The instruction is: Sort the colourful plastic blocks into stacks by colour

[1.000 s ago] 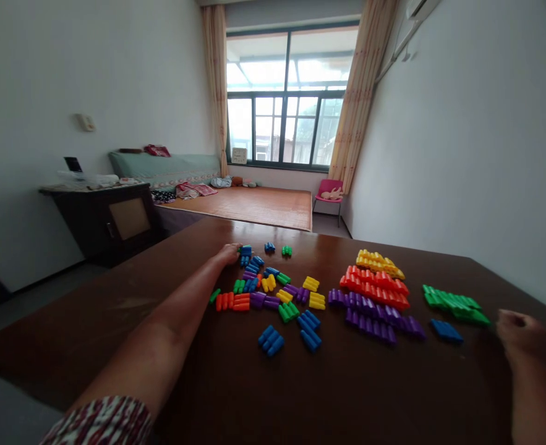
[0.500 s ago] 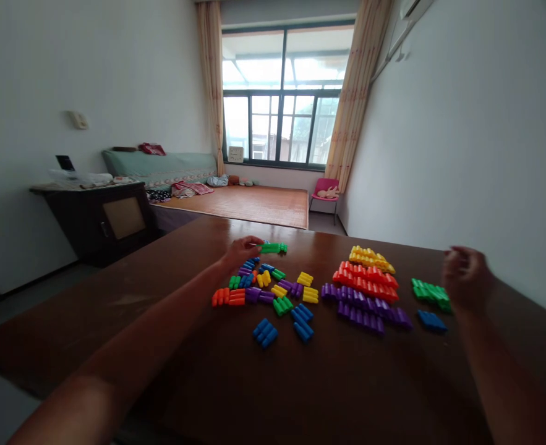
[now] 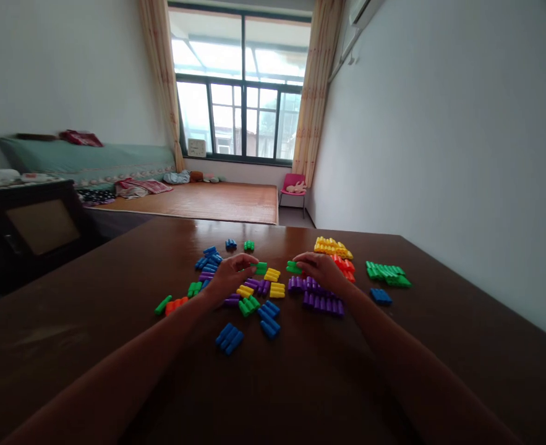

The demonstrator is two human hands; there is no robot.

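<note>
Between its thumb and fingers my left hand pinches a small green plastic block made of joined tubes. Facing it across a short gap, my right hand grips another green block. Loose blocks lie around the left hand: blue ones, purple ones, yellow ones and a green one. Under and beside the right hand are joined rows of purple blocks, orange-red blocks and yellow blocks, partly hidden by it.
Joined green blocks and a blue piece lie at the right of the brown table. Nearer me are blue blocks. Beyond the table stand a bed, a pink chair and a dark cabinet.
My right hand has come in from the far right and now holds a green block. My left hand's green piece is closer to me and looks shorter. The view has turned right.
</note>
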